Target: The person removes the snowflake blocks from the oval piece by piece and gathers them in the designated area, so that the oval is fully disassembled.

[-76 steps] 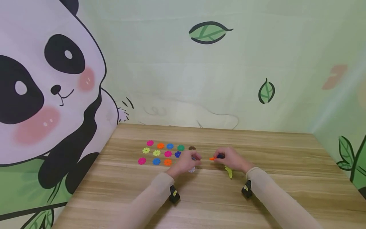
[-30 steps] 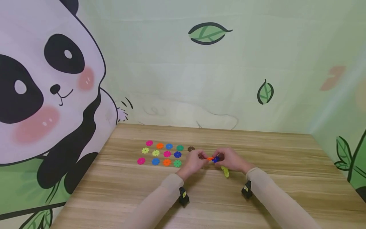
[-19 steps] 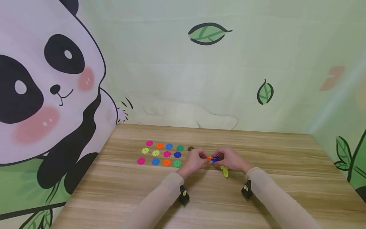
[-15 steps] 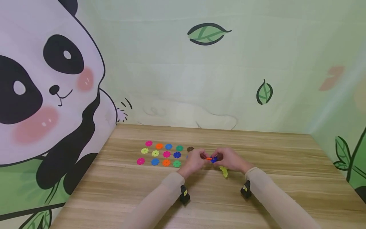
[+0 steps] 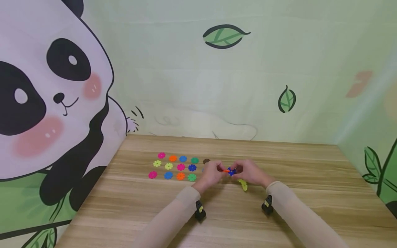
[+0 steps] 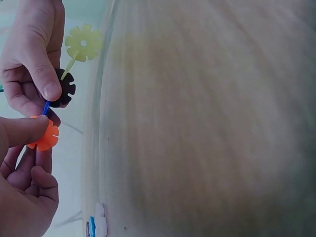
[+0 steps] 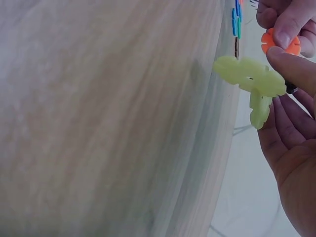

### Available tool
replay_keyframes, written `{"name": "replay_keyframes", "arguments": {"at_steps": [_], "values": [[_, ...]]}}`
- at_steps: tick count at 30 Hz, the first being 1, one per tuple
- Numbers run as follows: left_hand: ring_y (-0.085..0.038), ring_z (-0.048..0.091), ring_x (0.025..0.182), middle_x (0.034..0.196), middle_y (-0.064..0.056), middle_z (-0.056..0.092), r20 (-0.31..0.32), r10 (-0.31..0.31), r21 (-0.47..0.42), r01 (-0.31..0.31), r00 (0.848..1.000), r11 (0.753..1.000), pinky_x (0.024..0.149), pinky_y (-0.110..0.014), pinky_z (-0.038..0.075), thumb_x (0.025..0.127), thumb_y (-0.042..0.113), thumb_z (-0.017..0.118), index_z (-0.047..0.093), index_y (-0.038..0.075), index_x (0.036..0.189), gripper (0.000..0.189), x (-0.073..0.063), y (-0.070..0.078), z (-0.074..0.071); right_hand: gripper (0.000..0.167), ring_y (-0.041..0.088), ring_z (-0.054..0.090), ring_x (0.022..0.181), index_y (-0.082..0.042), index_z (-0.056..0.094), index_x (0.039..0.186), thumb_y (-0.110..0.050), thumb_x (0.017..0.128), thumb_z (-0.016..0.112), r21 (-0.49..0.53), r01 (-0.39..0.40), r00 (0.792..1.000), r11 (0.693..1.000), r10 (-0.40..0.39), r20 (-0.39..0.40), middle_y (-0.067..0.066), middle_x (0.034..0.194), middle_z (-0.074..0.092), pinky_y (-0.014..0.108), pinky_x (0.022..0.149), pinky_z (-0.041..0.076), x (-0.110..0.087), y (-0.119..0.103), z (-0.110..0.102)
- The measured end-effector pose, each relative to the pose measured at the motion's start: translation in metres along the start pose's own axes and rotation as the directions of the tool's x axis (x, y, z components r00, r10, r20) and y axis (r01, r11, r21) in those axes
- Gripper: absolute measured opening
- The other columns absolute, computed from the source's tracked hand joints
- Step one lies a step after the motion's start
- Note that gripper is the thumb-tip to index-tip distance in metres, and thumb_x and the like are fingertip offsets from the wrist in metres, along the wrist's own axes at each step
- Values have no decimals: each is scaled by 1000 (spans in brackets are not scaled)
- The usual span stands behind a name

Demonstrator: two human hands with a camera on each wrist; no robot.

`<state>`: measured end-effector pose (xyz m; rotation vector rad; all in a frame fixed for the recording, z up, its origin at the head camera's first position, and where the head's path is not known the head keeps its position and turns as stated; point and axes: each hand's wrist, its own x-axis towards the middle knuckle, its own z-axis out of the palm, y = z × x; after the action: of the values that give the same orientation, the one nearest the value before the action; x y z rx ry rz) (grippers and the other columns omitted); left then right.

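Note:
My left hand (image 5: 212, 175) pinches an orange flower-shaped disc (image 6: 47, 138) between thumb and fingers. Right beside it, my right hand (image 5: 249, 171) grips a cluster of slotted discs. A blue disc (image 5: 231, 171) sits between the two hands, its edge meeting the orange one in the left wrist view. Under the right thumb shows a dark disc (image 6: 65, 90), with a yellow disc (image 6: 84, 43) sticking out beyond it. From the right wrist, several yellow discs (image 7: 249, 76) appear slotted together at angles, below the fingers. The right fingers hide part of the cluster.
Loose flower discs lie in rows on the wooden table (image 5: 155, 206), left of the hands, among them a pink disc (image 5: 152, 175) and a green disc (image 5: 192, 177). A brown disc (image 5: 206, 161) lies just behind the left hand. A panda-printed backdrop (image 5: 173, 75) stands behind the table.
My left hand has moved right, from over the loose discs to the orange disc at the right hand, and pinches it. Lately the hands have barely shifted; the blue disc turned slightly.

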<state>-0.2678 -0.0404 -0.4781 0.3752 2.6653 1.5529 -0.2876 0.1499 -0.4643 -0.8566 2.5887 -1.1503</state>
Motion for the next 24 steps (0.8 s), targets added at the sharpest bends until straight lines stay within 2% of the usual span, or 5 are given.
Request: {"name": "replay_keyframes", "arguments": {"at_steps": [8,13,24], "values": [[-8,53,64,75,0,63,-13,46,20,-46,999,999,56,-20,46,80,0,73,61,6,76,14,0,-3,-1,15,13,62,80,-6,67,93,-6,81,74,-20,1,1000,1000,-1,-6,1,88,67,27,70,53,-1,4,-1],[-8,54,65,76,2,62,-12,45,21,-44,999,999,56,-21,47,81,1,73,61,8,78,14,2,-5,-6,14,13,63,80,-7,66,93,-8,81,74,-34,-7,1000,999,7,-11,1,88,67,27,70,53,-2,6,-4],[-13,54,71,79,0,59,-33,-11,47,12,999,999,64,-25,47,83,13,74,61,8,88,15,-1,-6,-38,15,14,62,83,-6,66,95,-9,82,74,-33,-36,999,999,35,-17,2,91,67,26,72,52,-6,9,-8]]}}
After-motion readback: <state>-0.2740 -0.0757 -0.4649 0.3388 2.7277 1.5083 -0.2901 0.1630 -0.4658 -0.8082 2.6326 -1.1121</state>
